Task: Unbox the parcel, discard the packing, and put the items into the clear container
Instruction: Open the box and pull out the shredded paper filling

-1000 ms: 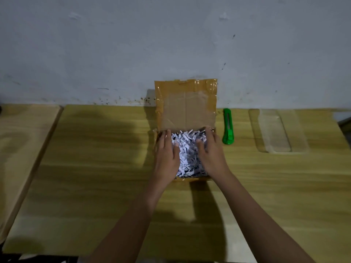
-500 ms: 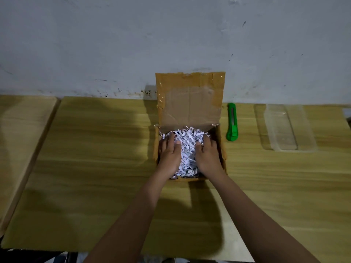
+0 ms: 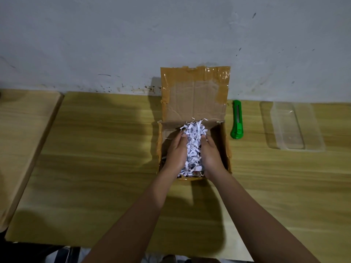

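A taped brown cardboard box (image 3: 226, 147) stands open at the middle of the wooden table, its lid (image 3: 195, 95) leaning back against the wall. White shredded paper (image 3: 193, 147) fills its centre in a heaped bundle. My left hand (image 3: 176, 150) and my right hand (image 3: 211, 154) are inside the box, pressed against the two sides of the shredded paper and squeezing it between them. Whatever lies under the paper is hidden. A clear plastic container (image 3: 311, 128) lies on the table at the right, with nothing in it.
A green utility knife (image 3: 237, 120) lies between the box and the clear container. A second wooden surface (image 3: 24, 133) adjoins the table (image 3: 98, 158) at the left. The grey wall runs right behind the box.
My hands have moved from lying flat on top of the shredded paper to cupping it from both sides, and the paper is bunched up higher between them.
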Demonstrator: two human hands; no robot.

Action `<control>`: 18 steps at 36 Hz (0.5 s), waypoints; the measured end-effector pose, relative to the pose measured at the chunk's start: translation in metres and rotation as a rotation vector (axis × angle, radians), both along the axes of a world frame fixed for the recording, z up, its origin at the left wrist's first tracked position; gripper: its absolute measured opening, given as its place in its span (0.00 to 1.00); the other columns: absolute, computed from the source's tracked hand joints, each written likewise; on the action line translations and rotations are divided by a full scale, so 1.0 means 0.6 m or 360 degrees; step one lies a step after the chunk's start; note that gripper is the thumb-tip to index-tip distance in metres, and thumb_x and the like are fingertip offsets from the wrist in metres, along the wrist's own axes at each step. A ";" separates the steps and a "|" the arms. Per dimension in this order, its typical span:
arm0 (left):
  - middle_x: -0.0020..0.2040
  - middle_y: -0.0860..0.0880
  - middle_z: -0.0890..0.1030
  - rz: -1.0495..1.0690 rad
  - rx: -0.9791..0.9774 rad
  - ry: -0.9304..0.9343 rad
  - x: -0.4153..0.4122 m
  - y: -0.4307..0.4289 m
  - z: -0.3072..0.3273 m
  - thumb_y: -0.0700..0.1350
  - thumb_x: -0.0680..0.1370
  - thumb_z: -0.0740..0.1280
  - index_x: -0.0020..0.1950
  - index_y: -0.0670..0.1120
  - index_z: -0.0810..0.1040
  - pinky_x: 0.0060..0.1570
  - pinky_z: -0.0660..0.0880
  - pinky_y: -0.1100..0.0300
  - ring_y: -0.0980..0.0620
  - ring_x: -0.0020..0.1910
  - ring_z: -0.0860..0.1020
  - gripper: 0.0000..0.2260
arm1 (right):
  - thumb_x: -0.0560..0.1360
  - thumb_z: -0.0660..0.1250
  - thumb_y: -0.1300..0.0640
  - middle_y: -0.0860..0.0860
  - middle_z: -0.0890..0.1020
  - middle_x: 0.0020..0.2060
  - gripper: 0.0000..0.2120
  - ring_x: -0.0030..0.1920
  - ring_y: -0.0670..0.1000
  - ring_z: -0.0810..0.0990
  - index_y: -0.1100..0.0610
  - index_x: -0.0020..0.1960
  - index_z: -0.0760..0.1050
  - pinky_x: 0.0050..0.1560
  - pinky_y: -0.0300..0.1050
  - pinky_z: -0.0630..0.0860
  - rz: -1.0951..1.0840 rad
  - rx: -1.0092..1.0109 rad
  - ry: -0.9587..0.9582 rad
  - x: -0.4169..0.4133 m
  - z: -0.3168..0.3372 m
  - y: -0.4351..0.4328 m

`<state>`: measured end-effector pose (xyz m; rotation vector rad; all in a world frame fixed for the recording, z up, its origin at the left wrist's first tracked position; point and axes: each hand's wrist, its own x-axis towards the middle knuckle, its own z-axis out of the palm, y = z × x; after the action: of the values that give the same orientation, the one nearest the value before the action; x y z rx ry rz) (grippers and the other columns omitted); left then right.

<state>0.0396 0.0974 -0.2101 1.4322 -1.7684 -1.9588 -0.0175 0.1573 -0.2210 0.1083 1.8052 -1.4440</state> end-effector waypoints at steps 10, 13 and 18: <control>0.64 0.52 0.73 0.0203 -0.0164 0.0181 -0.018 0.015 0.000 0.45 0.80 0.57 0.66 0.49 0.72 0.60 0.64 0.64 0.58 0.60 0.70 0.15 | 0.80 0.55 0.55 0.56 0.81 0.57 0.15 0.56 0.57 0.81 0.52 0.64 0.72 0.57 0.55 0.77 -0.0018 -0.0264 -0.0244 -0.014 0.000 0.007; 0.65 0.52 0.73 0.0260 -0.0192 0.0196 -0.016 0.020 -0.002 0.46 0.80 0.57 0.66 0.49 0.72 0.62 0.65 0.62 0.57 0.61 0.70 0.15 | 0.79 0.56 0.56 0.58 0.81 0.58 0.15 0.56 0.58 0.81 0.53 0.63 0.73 0.55 0.53 0.78 -0.0030 -0.0275 -0.0218 -0.014 0.002 0.003; 0.65 0.52 0.74 0.0328 -0.0271 0.0201 -0.017 0.026 -0.001 0.46 0.79 0.58 0.65 0.50 0.73 0.65 0.66 0.59 0.57 0.62 0.71 0.15 | 0.79 0.57 0.54 0.55 0.80 0.59 0.16 0.57 0.56 0.80 0.52 0.64 0.72 0.55 0.50 0.77 -0.0029 -0.0299 -0.0135 -0.014 0.004 0.005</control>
<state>0.0295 0.1128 -0.2106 1.3441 -1.6186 -1.7123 -0.0259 0.1600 -0.2185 0.0890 1.5960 -1.5905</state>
